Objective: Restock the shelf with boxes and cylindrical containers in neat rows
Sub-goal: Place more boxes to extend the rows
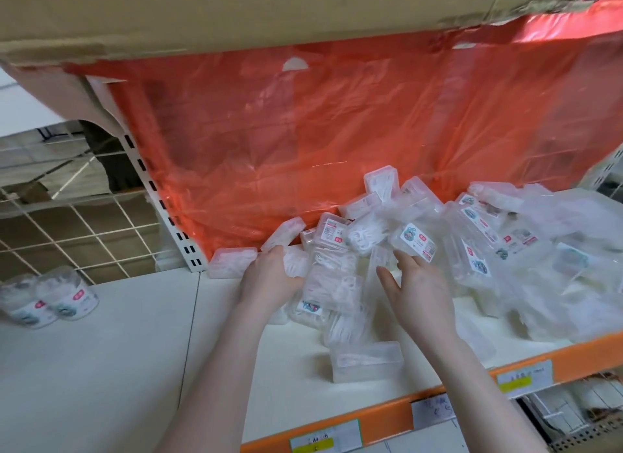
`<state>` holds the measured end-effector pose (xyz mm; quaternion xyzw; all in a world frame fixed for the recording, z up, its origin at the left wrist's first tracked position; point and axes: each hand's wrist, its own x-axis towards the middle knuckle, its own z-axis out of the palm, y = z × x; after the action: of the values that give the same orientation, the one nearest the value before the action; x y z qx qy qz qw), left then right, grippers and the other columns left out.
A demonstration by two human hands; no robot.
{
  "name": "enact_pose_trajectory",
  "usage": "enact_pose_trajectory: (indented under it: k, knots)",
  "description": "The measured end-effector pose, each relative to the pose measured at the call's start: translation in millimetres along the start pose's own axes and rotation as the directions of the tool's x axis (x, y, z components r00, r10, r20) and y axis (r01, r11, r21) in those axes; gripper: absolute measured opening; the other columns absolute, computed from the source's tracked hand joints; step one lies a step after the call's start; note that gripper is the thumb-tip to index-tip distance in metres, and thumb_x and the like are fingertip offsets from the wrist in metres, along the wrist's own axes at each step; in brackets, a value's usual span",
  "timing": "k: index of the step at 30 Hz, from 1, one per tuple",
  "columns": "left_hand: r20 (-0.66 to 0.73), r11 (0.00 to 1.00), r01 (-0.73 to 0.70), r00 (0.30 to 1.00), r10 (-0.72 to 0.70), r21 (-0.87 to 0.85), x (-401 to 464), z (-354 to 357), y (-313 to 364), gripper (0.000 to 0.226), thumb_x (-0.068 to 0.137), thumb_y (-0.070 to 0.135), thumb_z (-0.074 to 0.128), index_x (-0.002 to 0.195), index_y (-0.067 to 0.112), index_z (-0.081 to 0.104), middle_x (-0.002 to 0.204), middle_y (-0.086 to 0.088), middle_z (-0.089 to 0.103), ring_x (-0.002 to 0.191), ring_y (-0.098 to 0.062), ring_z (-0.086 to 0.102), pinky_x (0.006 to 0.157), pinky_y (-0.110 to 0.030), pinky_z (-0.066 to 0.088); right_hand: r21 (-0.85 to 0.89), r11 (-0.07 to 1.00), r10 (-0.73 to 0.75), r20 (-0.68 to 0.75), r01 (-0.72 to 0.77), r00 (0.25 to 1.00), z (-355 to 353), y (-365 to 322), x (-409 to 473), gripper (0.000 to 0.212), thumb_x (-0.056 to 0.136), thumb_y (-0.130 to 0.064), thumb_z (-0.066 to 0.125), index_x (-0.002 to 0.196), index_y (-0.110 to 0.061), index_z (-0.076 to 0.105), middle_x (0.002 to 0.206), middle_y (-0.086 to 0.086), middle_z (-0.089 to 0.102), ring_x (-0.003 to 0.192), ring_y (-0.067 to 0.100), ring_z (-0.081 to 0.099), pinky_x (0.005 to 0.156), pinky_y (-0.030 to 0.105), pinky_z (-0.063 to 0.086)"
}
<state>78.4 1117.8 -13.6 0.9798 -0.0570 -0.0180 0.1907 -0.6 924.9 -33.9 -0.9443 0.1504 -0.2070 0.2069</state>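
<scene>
I see both hands reaching into a loose heap of clear plastic boxes on the white shelf. My left hand has its fingers curled round one small clear box, thumb at its near edge, so it grips that box at the left edge of the heap. My right hand is spread, fingers straight and relaxed, holding nothing; its fingertips touch or nearly touch a labelled box just beyond them, and I cannot tell which. Between the two sets of fingers lie several tumbled boxes, and one flat box rests nearer to me, below the wrists. Well to the left of the left fingers two cylindrical containers stand side by side. Beyond the fingers hangs an orange plastic sheet, under a cardboard carton.
</scene>
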Motion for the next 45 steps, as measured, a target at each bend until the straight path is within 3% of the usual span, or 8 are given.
enact_pose_trajectory:
  k: [5, 14, 19, 28, 34, 38, 41, 45]
  knots:
    - [0.007, 0.999, -0.006, 1.000, 0.006, 0.039, -4, 3, -10, 0.048, 0.083, 0.031, 0.059, 0.125, 0.010, 0.046, 0.130, -0.010, 0.048, 0.117, -0.029, 0.049, 0.089, -0.036, 0.043, -0.029, 0.991, 0.136, 0.116, -0.133, 0.984, 8, -11, 9, 0.036, 0.095, -0.041, 0.043, 0.090, -0.007, 0.051, 0.097, 0.015, 0.059, 0.098, 0.033, 0.053, 0.071, 0.035, 0.033]
    - [-0.026, 1.000, -0.023, 0.999, 0.022, -0.018, 0, 11, -15, 0.055, 0.082, 0.039, 0.062, 0.126, 0.010, 0.046, 0.125, -0.011, 0.050, 0.116, -0.029, 0.048, 0.092, -0.037, 0.042, 0.016, 0.973, 0.224, 0.193, -0.231, 0.955, 18, -20, 19, 0.036, 0.089, -0.046, 0.052, 0.091, -0.010, 0.050, 0.101, 0.016, 0.062, 0.105, 0.035, 0.052, 0.077, 0.037, 0.039]
    - [-0.041, 0.999, -0.029, 0.999, 0.028, -0.014, -1, 12, -17, 0.056, 0.083, 0.038, 0.061, 0.130, 0.012, 0.043, 0.129, -0.009, 0.048, 0.119, -0.028, 0.047, 0.094, -0.036, 0.042, 0.147, 0.941, 0.267, 0.238, -0.306, 0.934, 16, -21, 15, 0.054, 0.085, -0.046, 0.059, 0.129, -0.016, 0.049, 0.115, 0.012, 0.063, 0.115, 0.031, 0.051, 0.090, 0.036, 0.040]
    - [-0.083, 0.999, 0.011, 0.996, -0.015, -0.051, -9, 6, -25, 0.062, 0.083, 0.036, 0.061, 0.137, 0.016, 0.040, 0.129, -0.008, 0.050, 0.119, -0.026, 0.047, 0.092, -0.034, 0.041, 0.216, 0.933, 0.196, 0.367, -0.289, 0.909, 9, -30, 18, 0.048, 0.080, -0.039, 0.066, 0.121, -0.021, 0.050, 0.099, 0.003, 0.062, 0.099, 0.024, 0.058, 0.078, 0.029, 0.041]
    - [-0.098, 0.997, 0.045, 0.994, -0.052, -0.064, -16, 0, -32, 0.064, 0.082, 0.035, 0.062, 0.139, 0.018, 0.038, 0.129, -0.006, 0.050, 0.120, -0.025, 0.047, 0.092, -0.034, 0.042, 0.193, 0.923, 0.211, 0.473, -0.334, 0.855, 8, -34, 28, 0.061, 0.076, -0.040, 0.069, 0.126, -0.016, 0.043, 0.115, 0.004, 0.058, 0.108, 0.024, 0.054, 0.085, 0.034, 0.045]
    - [-0.115, 0.995, 0.058, 0.991, -0.067, -0.078, -22, -5, -36, 0.067, 0.081, 0.032, 0.062, 0.141, 0.020, 0.036, 0.132, -0.004, 0.048, 0.121, -0.023, 0.046, 0.090, -0.032, 0.042, 0.281, 0.890, 0.223, 0.421, -0.360, 0.879, 9, -29, 22, 0.069, 0.070, -0.037, 0.076, 0.127, -0.014, 0.045, 0.110, 0.003, 0.058, 0.110, 0.024, 0.052, 0.091, 0.036, 0.043]
    - [-0.130, 0.994, 0.075, 0.988, -0.085, -0.082, -31, -10, -41, 0.067, 0.080, 0.029, 0.063, 0.141, 0.019, 0.037, 0.134, -0.003, 0.046, 0.121, -0.022, 0.045, 0.089, -0.031, 0.042, 0.321, 0.900, 0.163, 0.379, -0.294, 0.911, 8, -27, 17, 0.079, 0.068, -0.033, 0.079, 0.135, -0.014, 0.042, 0.127, 0.007, 0.052, 0.119, 0.023, 0.048, 0.096, 0.033, 0.039]
    - [-0.155, 0.989, 0.115, 0.980, -0.128, -0.088, -46, -19, -44, 0.068, 0.078, 0.027, 0.065, 0.140, 0.018, 0.037, 0.134, -0.003, 0.045, 0.120, -0.022, 0.047, 0.088, -0.029, 0.040, 0.373, 0.915, 0.038, 0.304, -0.156, 0.952, 0, -24, 12, 0.077, 0.068, -0.031, 0.079, 0.136, -0.019, 0.044, 0.127, 0.004, 0.049, 0.116, 0.018, 0.049, 0.087, 0.026, 0.037]
